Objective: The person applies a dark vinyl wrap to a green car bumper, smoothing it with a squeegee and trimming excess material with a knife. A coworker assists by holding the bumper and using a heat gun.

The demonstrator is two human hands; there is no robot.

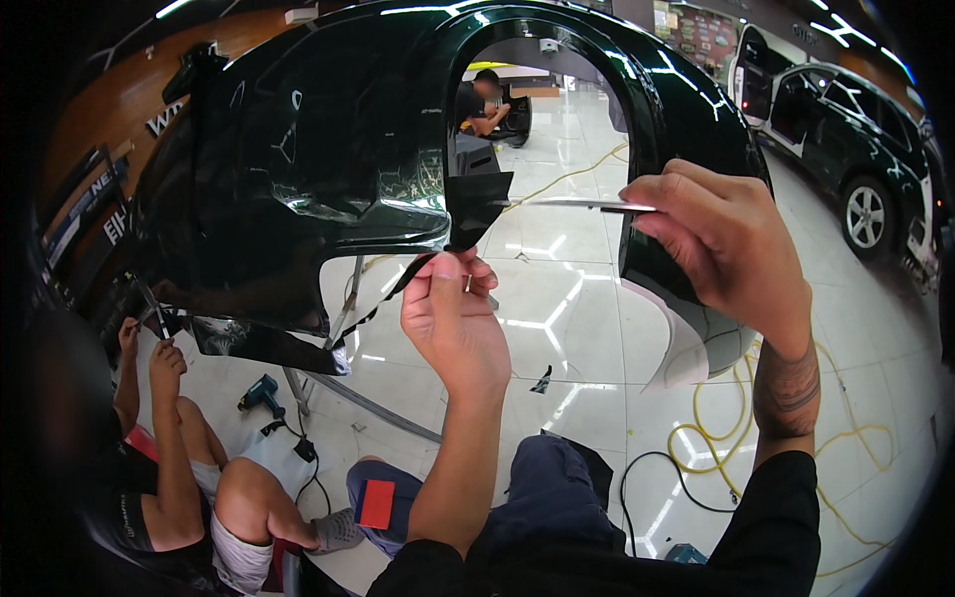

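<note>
Film flap due left of the right hand, blade line running straight at it

Dark film flap [481, 211] at the inner corner of the dark green car body panel [343, 119], by the wheel-arch opening. Left hand [456, 323] on the near side of flap, much the closer one: thumb and fingers pinched tight on the film's near end. Right hand [731, 244] well off to the right, fingers closed around a slim metal knife [572, 203]. Knife's long axis runs right to left, tip toward flap's right edge; flap's runs near to far, so the two roughly cross. Tip thin and washed out against the bright tiled floor [577, 418]; can't tell if touching or just short. Both hands on the near side of panel.
</note>
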